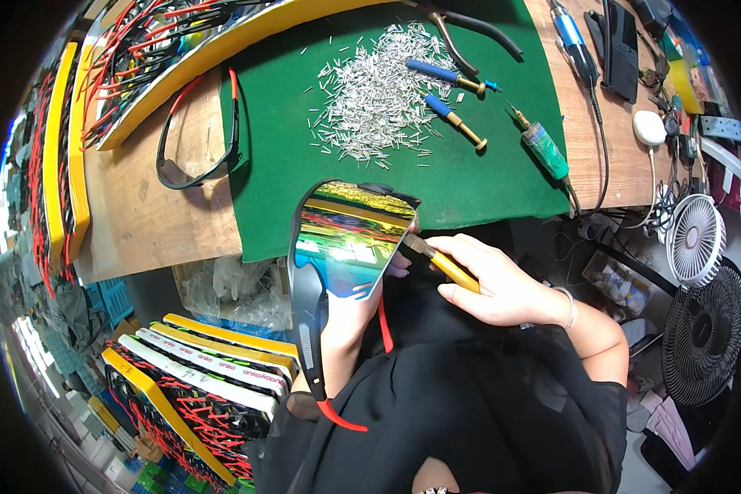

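A pair of wraparound sunglasses point(354, 239) with a mirrored yellow-green-blue lens, black frame and red temple tips is held up over my lap. My left hand point(346, 321) is closed on it from behind, its fingers partly hidden by the lens. My right hand point(498, 284) grips pliers point(453, 270) with yellow handles. Their metal jaws meet the right edge of the sunglasses; what exactly they touch there is too small to tell. Beyond, on the green mat point(280, 148), lies a heap of small silvery pins point(375, 103).
On the mat are two blue-handled screwdrivers point(440, 107), a green-handled corded tool point(543, 148) and dark-handled pliers point(461, 37). Another pair of sunglasses point(166, 169) rests at left. Yellow-edged boxes point(173, 420) of glasses stand lower left; fans point(696, 239) stand right.
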A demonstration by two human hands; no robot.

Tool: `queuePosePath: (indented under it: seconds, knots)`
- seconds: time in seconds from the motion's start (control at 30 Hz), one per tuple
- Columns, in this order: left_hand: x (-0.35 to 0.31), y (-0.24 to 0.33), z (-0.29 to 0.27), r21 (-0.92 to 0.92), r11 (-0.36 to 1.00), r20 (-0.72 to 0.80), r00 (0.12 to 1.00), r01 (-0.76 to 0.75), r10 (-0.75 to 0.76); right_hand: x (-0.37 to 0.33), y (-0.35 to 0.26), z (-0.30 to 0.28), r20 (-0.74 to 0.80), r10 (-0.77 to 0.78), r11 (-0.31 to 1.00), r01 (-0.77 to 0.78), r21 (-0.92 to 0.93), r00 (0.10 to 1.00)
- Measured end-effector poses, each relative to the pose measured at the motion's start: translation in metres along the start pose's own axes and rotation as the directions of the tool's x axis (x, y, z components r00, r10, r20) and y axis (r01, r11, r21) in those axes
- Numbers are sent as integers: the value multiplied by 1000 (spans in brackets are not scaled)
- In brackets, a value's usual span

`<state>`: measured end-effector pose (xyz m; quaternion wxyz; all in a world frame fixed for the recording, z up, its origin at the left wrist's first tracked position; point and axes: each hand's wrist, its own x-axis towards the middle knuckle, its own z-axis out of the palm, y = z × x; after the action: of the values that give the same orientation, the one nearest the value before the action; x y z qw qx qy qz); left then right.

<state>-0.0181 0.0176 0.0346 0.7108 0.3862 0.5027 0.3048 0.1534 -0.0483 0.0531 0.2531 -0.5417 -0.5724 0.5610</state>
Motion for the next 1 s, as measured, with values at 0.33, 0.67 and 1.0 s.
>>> queuePosePath:
  seconds: [0.33,0.67,1.0]
  knots:
    - [0,-2,0,51,989,-62,989,140,-137,2,3,4,-4,17,996,-17,89,1000]
    - [14,-48,-22,-246,967,-85,993,61,-85,3,2,1,35,104,967,-109,229,994]
    - [3,-3,-1,124,989,-99,993,83,-71,0,1,11,-137,-62,985,39,-166,989]
